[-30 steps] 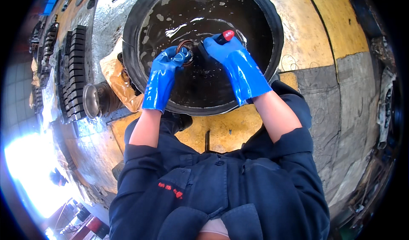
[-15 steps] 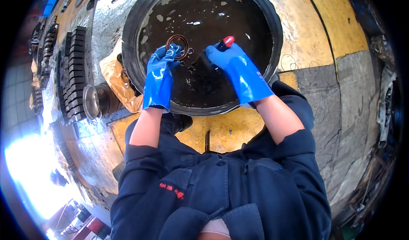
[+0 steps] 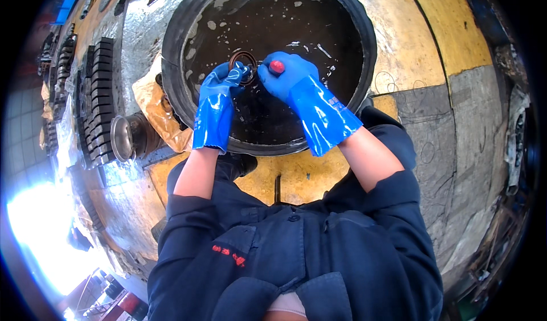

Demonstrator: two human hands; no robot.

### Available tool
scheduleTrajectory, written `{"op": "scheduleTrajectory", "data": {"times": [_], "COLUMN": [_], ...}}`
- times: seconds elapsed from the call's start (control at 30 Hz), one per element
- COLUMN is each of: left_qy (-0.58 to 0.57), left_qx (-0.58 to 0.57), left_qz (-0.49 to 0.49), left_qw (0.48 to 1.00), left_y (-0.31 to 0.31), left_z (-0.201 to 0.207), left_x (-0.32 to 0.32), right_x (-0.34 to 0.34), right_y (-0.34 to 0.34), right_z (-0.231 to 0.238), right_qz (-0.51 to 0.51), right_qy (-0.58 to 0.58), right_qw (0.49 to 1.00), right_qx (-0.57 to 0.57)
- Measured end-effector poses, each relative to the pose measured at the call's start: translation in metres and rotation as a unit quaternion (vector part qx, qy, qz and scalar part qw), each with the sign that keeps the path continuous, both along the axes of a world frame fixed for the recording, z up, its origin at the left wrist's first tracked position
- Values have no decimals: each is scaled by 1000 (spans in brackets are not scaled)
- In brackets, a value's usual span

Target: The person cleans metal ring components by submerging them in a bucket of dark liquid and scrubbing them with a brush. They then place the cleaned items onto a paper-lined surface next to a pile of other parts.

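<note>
My left hand (image 3: 217,82), in a blue rubber glove, is closed around the lower left side of a brown metal ring (image 3: 244,52) and holds it tilted over the dark liquid (image 3: 262,27). My right hand (image 3: 293,77), gloved the same way, grips a tool by its red-ended handle (image 3: 277,66). The tool's working end is hidden beneath the fist, so its kind does not show. Both hands are close together above a wide round black tub (image 3: 172,76), the right fist just beside the ring. Pale foam patches float on the liquid.
Left of the tub lies a brown plastic bag (image 3: 151,101), with a metal cylindrical part (image 3: 122,137) near it. Farther left stand rows of dark blocky metal parts (image 3: 101,93). Thin wire loops (image 3: 421,87) lie on the worn floor at right.
My right hand has moved left, and its tool handle has turned so the red end points up. The ring in my left hand has shifted slightly right.
</note>
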State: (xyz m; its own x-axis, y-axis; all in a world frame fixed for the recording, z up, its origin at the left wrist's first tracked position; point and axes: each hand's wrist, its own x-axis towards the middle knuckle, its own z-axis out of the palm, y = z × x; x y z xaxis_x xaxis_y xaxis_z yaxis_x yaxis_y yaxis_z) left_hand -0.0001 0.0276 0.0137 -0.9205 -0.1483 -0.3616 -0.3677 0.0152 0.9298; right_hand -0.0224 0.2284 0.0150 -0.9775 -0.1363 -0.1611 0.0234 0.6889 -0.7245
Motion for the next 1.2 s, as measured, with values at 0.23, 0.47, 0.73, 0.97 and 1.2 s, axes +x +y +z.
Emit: {"op": "scheduleTrajectory", "data": {"times": [0.23,0.47,0.73,0.97,1.2], "left_qy": [-5,4,-65,-136,-40], "left_qx": [-14,27,149,76,126], "left_qz": [-45,-40,-60,-115,-133], "left_qw": [999,999,985,981,982], "left_y": [-1,-15,-18,-37,-13], "left_z": [9,1,-35,-1,-21], "left_x": [-1,5,-11,-12,6], "right_x": [6,-7,-20,4,13], "right_y": [-9,26,32,8,-27], "right_z": [-21,-40,-34,-16,-51], "right_qz": [100,-63,47,77,175], "right_qy": [48,26,-180,66,92], "right_qw": [988,997,960,983,935], "right_qx": [109,-43,-208,151,294]}}
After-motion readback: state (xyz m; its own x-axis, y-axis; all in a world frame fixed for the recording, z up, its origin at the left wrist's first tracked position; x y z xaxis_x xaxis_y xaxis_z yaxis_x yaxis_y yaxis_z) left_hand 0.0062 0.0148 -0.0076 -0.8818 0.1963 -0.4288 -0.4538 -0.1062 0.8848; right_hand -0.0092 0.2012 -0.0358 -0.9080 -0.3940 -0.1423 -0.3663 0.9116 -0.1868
